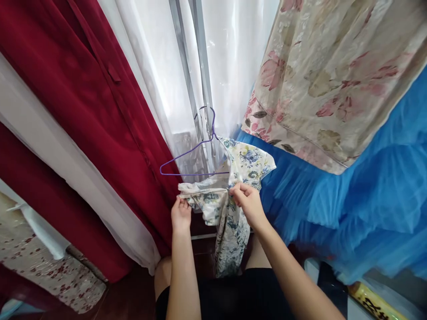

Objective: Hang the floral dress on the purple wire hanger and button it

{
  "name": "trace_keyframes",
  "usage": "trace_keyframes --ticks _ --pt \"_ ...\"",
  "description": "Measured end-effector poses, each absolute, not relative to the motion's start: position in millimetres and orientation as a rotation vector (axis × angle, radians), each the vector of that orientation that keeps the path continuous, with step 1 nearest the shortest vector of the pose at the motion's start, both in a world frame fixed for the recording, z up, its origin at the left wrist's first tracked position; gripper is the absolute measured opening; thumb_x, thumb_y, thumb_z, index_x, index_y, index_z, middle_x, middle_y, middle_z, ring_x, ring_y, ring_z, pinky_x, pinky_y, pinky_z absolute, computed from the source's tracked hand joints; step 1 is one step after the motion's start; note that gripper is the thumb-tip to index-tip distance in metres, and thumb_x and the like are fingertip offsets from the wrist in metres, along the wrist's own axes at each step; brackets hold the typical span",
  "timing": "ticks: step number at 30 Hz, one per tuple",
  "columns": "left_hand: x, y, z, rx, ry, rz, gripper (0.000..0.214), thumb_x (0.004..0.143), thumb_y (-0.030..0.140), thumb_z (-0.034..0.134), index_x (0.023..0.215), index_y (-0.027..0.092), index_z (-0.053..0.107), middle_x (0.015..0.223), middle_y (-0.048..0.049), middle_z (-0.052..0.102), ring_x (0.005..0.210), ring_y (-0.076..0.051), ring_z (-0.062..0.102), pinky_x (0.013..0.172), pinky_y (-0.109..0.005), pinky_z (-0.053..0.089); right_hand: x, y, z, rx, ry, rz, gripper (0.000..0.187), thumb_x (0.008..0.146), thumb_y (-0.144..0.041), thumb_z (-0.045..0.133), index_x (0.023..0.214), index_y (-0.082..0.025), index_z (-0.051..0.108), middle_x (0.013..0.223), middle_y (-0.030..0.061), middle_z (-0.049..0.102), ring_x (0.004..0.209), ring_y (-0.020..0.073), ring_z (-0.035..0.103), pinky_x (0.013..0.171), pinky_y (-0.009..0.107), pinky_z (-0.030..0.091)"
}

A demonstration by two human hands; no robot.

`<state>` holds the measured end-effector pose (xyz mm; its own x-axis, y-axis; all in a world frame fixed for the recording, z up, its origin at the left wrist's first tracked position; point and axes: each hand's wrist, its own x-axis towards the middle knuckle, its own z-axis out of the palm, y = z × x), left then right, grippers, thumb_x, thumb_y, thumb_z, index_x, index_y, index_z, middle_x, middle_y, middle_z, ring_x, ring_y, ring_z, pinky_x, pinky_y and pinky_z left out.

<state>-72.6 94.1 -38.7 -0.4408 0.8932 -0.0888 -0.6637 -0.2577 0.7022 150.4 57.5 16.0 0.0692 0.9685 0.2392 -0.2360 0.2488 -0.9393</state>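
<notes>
A white dress with a blue and yellow floral print (248,160) hangs by one shoulder on a purple hanger (187,153). The hanger's left arm is bare, and its hook sits on a grey metal bar (202,58). My left hand (182,213) pinches the edge of the dress's loose shoulder, below the bare arm of the hanger. With closed fingers, my right hand (247,200) grips the dress at the neckline near the middle. The lower part of the dress hangs down in folds between my forearms.
Dark red curtains (110,133) and white sheer curtains (143,53) hang at the left and behind. A beige garment with pink flowers (333,89) and blue tulle (320,204) fill the right side. A yellow package (376,300) lies at the lower right.
</notes>
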Motion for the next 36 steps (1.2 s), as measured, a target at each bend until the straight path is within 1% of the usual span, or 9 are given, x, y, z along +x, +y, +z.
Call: trace_keyframes --ticks 6,12,16,20,22,26,29,32,36 --pt "-9 57 -66 0.413 0.781 1.758 0.033 0.069 0.032 0.087 0.081 0.017 0.059 0.085 -0.0020 0.067 0.083 -0.015 0.065 0.081 -0.026 0.047 198 31 -64 -0.998 -0.588 0.913 0.022 0.082 -0.036 0.064 0.067 -0.023 0.054 0.055 -0.0061 0.037 0.049 0.0111 0.028 0.046 0.027 0.022" --pt "28 19 -31 0.785 0.654 1.664 0.028 0.084 0.042 0.077 0.094 0.019 0.064 0.101 -0.0048 0.069 0.097 -0.018 0.064 0.093 -0.031 0.047 214 18 -88 -1.163 -0.731 0.847 0.039 0.082 -0.050 0.074 0.062 -0.022 0.055 0.058 -0.0017 0.048 0.053 0.0149 0.040 0.051 0.030 0.033" --pt "47 -8 -5 1.097 0.711 1.504 0.025 0.091 0.041 0.071 0.095 0.018 0.064 0.111 -0.0072 0.069 0.103 -0.020 0.064 0.094 -0.029 0.046 193 14 -69 -1.066 -1.028 0.982 0.056 0.090 -0.073 0.055 0.092 -0.020 0.072 0.088 0.0081 0.071 0.088 0.0271 0.062 0.083 0.039 0.049" --pt "53 -22 10 1.394 0.816 1.370 0.024 0.094 0.043 0.066 0.100 0.020 0.068 0.111 -0.0078 0.069 0.106 -0.024 0.064 0.097 -0.033 0.046 172 -6 -61 -0.833 -1.041 1.471 0.084 0.084 -0.089 0.041 0.125 -0.022 0.069 0.124 0.0121 0.071 0.131 0.0324 0.053 0.116 0.047 0.032" --pt "46 -22 11 1.489 0.965 1.315 0.035 0.097 0.047 0.061 0.123 0.024 0.065 0.128 -0.0097 0.065 0.124 -0.028 0.058 0.109 -0.038 0.040 168 -18 -56 -0.722 -1.009 1.683 0.089 0.082 -0.090 0.040 0.136 -0.024 0.063 0.134 0.0121 0.067 0.140 0.0313 0.046 0.120 0.046 0.027" --pt "17 -21 -1 1.497 1.062 1.030 0.063 0.103 0.062 0.034 0.157 0.030 0.032 0.152 -0.0113 0.051 0.143 -0.028 0.043 0.120 -0.046 0.029 175 -34 -39 -0.486 -1.259 1.943 0.084 0.078 -0.066 0.075 0.148 -0.024 0.052 0.138 0.0131 0.064 0.136 0.0333 0.051 0.115 0.047 0.035" --pt "0 -30 -20 1.549 0.981 0.735 0.074 0.100 0.072 0.020 0.142 0.023 0.056 0.135 -0.0115 0.064 0.130 -0.029 0.055 0.115 -0.045 0.036 189 -39 -27 -0.390 -1.368 1.977 0.095 0.064 -0.064 0.085 0.143 -0.021 0.054 0.126 0.0145 0.069 0.122 0.0373 0.062 0.101 0.046 0.048" --pt "-7 -47 -44 1.622 0.927 0.521 0.072 0.089 0.080 0.044 0.119 0.020 0.071 0.117 -0.0087 0.071 0.114 -0.030 0.062 0.103 -0.038 0.046 215 -41 -21 -0.468 -1.308 1.946 0.092 0.055 -0.073 0.083 0.127 -0.019 0.065 0.112 0.0150 0.073 0.109 0.0384 0.068 0.088 0.042 0.054" --pt "-30 -57 -71 1.807 1.252 0.529 0.038 0.081 0.053 0.075 0.101 0.020 0.073 0.098 -0.0039 0.073 0.097 -0.025 0.064 0.088 -0.030 0.047 258 -35 -6 -0.837 -1.313 1.730 0.062 0.061 -0.062 0.087 0.102 -0.017 0.073 0.092 0.0103 0.074 0.085 0.0294 0.069 0.073 0.035 0.055"
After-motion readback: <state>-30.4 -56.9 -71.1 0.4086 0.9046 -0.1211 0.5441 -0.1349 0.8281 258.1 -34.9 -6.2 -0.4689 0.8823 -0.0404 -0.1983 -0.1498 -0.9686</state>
